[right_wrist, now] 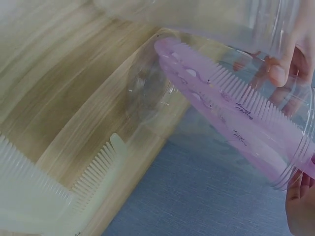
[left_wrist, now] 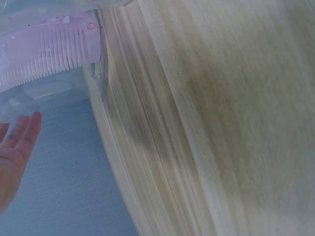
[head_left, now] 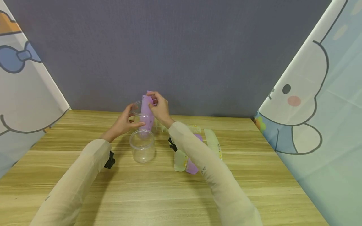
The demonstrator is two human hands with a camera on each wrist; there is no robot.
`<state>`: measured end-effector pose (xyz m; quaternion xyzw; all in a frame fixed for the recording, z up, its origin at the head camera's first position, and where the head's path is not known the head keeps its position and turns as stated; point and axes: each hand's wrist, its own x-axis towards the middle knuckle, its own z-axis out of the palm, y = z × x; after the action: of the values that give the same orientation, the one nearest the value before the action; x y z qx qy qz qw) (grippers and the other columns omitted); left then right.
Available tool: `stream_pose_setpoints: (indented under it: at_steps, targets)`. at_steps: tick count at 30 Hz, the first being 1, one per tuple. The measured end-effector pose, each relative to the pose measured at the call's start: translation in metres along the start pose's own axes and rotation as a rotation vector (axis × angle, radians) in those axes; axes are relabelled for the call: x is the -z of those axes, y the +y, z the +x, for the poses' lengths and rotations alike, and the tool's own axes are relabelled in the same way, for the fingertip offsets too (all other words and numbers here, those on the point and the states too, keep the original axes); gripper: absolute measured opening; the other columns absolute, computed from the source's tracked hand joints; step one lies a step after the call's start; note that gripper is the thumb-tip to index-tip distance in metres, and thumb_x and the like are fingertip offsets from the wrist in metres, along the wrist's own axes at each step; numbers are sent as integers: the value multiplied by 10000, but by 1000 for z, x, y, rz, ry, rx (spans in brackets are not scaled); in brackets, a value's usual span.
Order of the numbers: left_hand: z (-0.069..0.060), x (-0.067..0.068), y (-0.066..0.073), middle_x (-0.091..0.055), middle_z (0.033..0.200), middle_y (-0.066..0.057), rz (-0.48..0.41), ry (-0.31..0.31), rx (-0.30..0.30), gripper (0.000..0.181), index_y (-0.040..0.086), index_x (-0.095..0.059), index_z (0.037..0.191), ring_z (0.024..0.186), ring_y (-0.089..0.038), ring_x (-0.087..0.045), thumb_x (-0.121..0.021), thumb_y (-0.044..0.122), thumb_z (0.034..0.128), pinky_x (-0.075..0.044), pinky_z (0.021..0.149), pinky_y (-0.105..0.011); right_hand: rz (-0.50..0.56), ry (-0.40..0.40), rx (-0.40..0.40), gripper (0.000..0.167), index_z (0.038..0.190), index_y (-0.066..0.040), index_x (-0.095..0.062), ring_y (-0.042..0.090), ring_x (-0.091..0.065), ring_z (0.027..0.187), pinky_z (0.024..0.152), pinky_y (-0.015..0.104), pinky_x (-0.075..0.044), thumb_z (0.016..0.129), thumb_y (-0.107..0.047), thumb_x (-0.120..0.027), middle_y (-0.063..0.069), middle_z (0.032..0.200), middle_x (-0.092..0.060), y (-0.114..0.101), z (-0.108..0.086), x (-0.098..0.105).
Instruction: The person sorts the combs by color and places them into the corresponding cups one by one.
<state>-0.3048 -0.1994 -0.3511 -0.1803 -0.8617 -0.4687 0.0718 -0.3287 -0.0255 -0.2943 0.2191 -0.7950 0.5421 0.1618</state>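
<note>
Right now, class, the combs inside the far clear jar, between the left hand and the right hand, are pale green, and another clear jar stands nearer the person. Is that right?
Not quite: the combs inside the far clear jar, between the left hand and the right hand, are purple, as the head view shows. Another clear jar does stand nearer the person.

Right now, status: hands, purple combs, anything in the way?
Left hand around rear clear jar. Right hand holding purple combs near the top, lower ends inside jar. Possible snag: front clear jar, standing close on the near side.
</note>
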Motion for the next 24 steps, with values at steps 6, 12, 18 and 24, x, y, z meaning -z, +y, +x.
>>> stream_pose_setpoints:
  at_steps: [6, 12, 18, 24]
  targets:
    - [2, -1, -6, -277, 1432, -232, -7, 8, -3, 936, 7, -116, 1428, 1232, -492, -370, -741, 230, 767, -429, 933, -577, -28, -12, 6, 328, 1085, -39, -603, 220, -617, 851, 695, 131, -494, 789, 102, -608, 139, 1009, -641, 1, 1, 0]
    - [-2, 1, 7, -261, 1426, -266, -11, -9, 1, 922, -25, -102, 1422, 1229, -516, -353, -730, 179, 779, -418, 937, -586, -66, -10, -5, 363, 1103, -35, -613, 222, -608, 895, 736, 164, -515, 776, 120, -600, 138, 1044, -603, 3, 3, 3]
    - [-11, 3, 32, -257, 1405, -317, -2, -15, 8, 872, -83, -107, 1400, 1210, -544, -349, -707, 92, 791, -415, 930, -598, -96, -22, -20, 412, 1153, -41, -594, 224, -581, 980, 819, 221, -527, 774, 120, -599, 131, 1104, -564, 6, 4, 5]
    - [-12, 3, 36, -258, 1409, -306, 3, -14, 14, 858, -72, -111, 1403, 1219, -538, -344, -698, 90, 799, -409, 944, -592, -67, -15, -23, 422, 1162, -29, -571, 237, -563, 990, 854, 314, -530, 772, 129, -587, 147, 1096, -554, 8, 4, 6]
